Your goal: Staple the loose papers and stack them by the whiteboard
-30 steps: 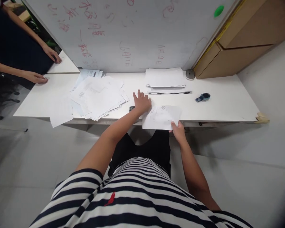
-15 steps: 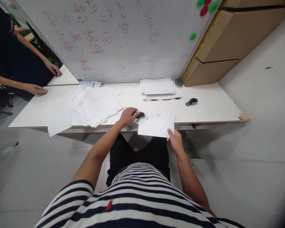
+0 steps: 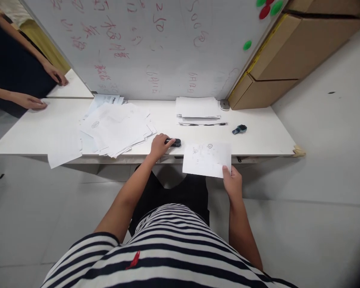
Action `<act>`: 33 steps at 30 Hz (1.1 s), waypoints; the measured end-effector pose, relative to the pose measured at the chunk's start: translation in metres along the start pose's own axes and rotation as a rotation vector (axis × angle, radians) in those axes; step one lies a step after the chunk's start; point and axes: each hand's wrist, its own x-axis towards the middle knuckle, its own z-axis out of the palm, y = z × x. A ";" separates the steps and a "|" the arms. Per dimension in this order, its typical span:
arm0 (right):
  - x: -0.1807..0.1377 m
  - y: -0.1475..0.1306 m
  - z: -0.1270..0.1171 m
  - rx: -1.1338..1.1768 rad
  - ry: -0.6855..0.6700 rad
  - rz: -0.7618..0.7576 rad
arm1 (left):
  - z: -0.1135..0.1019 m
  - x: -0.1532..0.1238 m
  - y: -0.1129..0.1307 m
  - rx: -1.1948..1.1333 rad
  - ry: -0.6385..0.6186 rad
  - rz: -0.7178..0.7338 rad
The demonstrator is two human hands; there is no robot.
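Note:
My left hand [image 3: 159,146] is closed round a small black object [image 3: 173,142], perhaps a stapler or stamp, lying near the front edge of the white table [image 3: 258,136]. My right hand [image 3: 232,182] pinches the lower right corner of a white sheet of paper [image 3: 206,159] with faint printed marks. The sheet hangs partly over the table's front edge. A messy spread of white papers [image 3: 114,128] lies just left of my left hand.
A neat stack of papers [image 3: 197,108] and a pen [image 3: 202,124] lie at the back by the whiteboard [image 3: 156,44]. A small dark blue object [image 3: 239,129] sits to the right. Another person's hands [image 3: 28,102] rest on the table's far left. Cardboard boxes [image 3: 276,60] stand at the right.
My left hand left the sheet, moved left and closed on the small black object. My right hand shifted the sheet slightly right and toward me.

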 end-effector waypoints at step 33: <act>0.125 -0.070 0.047 0.510 -0.212 0.073 | 0.010 0.004 -0.001 0.161 0.000 0.001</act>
